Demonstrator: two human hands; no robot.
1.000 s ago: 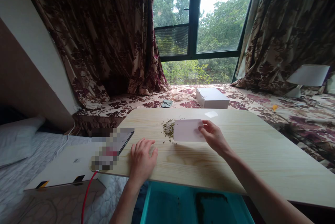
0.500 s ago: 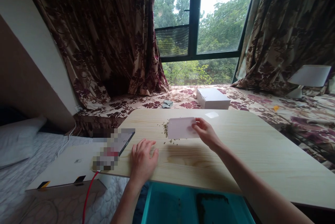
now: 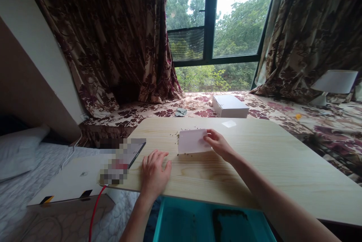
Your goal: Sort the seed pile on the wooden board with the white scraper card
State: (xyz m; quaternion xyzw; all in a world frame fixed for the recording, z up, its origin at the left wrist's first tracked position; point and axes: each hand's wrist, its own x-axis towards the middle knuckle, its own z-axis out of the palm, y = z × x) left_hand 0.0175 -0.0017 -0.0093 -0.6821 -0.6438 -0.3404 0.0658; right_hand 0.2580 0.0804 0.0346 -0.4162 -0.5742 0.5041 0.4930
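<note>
My right hand (image 3: 219,144) pinches the right edge of a thin, pale rectangular card (image 3: 192,141), tilted over the wooden table (image 3: 283,159). Small dark grains (image 3: 178,137) lie scattered around the card's left, far and near edges; whatever is beneath it is hidden. Flat on the table to the left rests my left hand (image 3: 155,168), its fingers spread and holding nothing. A tablet-like device (image 3: 137,152), partly blurred out, lies close to that hand on the table's left corner.
Below the table's front edge sits a turquoise divided tray (image 3: 183,219) with dark residue in it. A red cable (image 3: 95,212) hangs at the left corner. Beyond the table are a white box (image 3: 230,106) and a lamp (image 3: 335,82). A small white piece (image 3: 229,123) lies at the table's back.
My right hand has moved the card slightly left and toward me, covering more of the grains on its left side. My left hand has stayed in place.
</note>
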